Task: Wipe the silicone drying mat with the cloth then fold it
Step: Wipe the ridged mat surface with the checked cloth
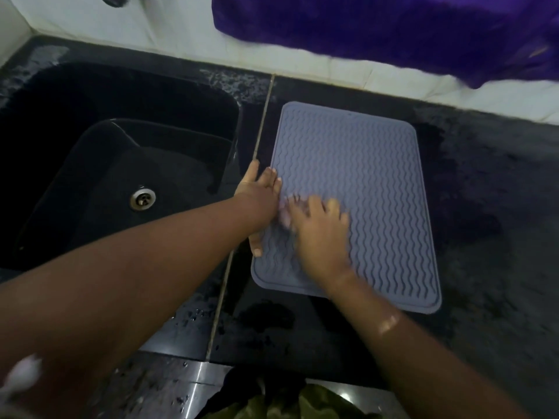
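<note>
Our left hand (260, 192) pins the edge of the mat (363, 176), fingers straight; whether the blurred right hand (317, 228) grips anything we cannot tell. We should wipe along its ridges with that edge held down.

The worktop (490, 237) is of dark, speckled stone and it looks wet in patches, with small water drops (193, 316) near the front edge. At the left a deep black sink (90, 95) is set into it, and a round metal drain (142, 199) shines at the bottom. A thin pale joint (261, 125) runs from the back wall toward the front, just beside the sink. Behind the worktop stands a wall of white tiles (151, 28), a little stained along the lower line. A purple fabric (378, 28) hangs over the tiles at the right. At the front, a strip of shiny metal (196, 376) reflects some light. The light is dim and cool.
</note>
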The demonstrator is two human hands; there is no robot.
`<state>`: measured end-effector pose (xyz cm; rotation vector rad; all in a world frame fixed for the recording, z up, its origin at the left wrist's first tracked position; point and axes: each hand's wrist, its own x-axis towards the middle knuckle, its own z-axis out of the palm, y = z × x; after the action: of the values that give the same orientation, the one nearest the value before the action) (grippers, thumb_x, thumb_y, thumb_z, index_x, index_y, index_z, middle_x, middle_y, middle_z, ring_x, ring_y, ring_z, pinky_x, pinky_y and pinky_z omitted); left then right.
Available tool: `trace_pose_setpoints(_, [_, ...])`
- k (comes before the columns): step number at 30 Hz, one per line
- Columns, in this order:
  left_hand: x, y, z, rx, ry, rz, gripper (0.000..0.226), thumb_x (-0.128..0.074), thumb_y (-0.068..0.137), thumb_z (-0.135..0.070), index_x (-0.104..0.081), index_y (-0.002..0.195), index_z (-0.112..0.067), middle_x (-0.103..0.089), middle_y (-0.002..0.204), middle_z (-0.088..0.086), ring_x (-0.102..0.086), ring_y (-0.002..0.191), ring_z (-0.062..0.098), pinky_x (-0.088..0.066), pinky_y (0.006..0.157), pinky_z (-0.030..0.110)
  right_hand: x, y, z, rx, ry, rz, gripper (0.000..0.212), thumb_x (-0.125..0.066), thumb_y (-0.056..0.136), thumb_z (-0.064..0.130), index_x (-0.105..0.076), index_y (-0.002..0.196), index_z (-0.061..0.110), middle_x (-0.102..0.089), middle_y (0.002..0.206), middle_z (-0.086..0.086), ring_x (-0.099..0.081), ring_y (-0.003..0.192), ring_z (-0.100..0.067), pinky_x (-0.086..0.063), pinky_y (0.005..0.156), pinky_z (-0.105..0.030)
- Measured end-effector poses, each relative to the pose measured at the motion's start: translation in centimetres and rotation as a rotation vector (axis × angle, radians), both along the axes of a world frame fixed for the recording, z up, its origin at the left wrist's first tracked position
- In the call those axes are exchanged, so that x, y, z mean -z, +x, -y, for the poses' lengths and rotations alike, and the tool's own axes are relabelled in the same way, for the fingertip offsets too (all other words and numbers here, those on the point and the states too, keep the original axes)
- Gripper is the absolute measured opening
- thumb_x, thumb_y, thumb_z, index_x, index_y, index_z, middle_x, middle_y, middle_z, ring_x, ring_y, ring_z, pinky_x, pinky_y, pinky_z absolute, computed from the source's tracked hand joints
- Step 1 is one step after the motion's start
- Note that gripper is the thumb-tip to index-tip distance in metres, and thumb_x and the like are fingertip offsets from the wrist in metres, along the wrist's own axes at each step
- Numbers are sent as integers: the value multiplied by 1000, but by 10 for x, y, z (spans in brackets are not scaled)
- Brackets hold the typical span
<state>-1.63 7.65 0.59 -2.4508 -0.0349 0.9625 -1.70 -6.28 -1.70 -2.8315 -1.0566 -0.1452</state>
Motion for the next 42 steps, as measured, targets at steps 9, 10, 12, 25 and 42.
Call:
trace_pose_setpoints(9, [-5, 1, 3, 47, 17, -30, 136, -70, 61, -70, 8, 149, -1, 11, 157, 19, 14, 144, 39, 9, 110, 61, 3, -41, 30, -96, 36, 64, 29, -65, 64, 15, -65, 92, 20, -58, 81, -9, -55, 71, -29, -42, 58, -35])
trace_pose_setpoints(10, [-6, 0, 2, 52, 3, -16, 135, -70, 61, -70, 6, 150, -2, 10, 158, 18, 13, 144, 38, 9, 110, 61, -1, -23, 17, -49, 26, 75, 29, -68, 64, 15, -65, 93, 19, -58, 83, -10, -55, 74, -30, -42, 60, -36])
trace_pose_setpoints(12, [-6, -2, -3, 67, -18, 17, 138, -68, 59, -73, 8, 149, -2, 8, 158, 18, 12, 145, 35, 7, 111, 61, -7, 7, -9, 65, -18, 26, 24, -60, 75, 13, -63, 98, 17, -56, 95, -13, -52, 89, -33, -40, 68, -40])
trace_pose_setpoints(25, [-2, 1, -2, 93, 9, -15, 137, -60, 64, -78, 12, 146, 5, 9, 156, 23, 8, 145, 38, 11, 110, 60, 15, -78, 29, 19, 115, 59, 33, -68, 56, 9, -66, 88, 19, -59, 81, -10, -55, 70, -30, -48, 62, -39])
trace_pose_setpoints(42, [6, 14, 4, 127, 168, -58, 115, -55, 75, -71, 3, 151, -7, 2, 159, 14, 2, 145, 37, 6, 113, 56, 5, 29, -18, 204, 157, -178, 44, -57, 78, 7, -58, 118, 26, -49, 117, -4, -41, 112, -28, -38, 81, -42])
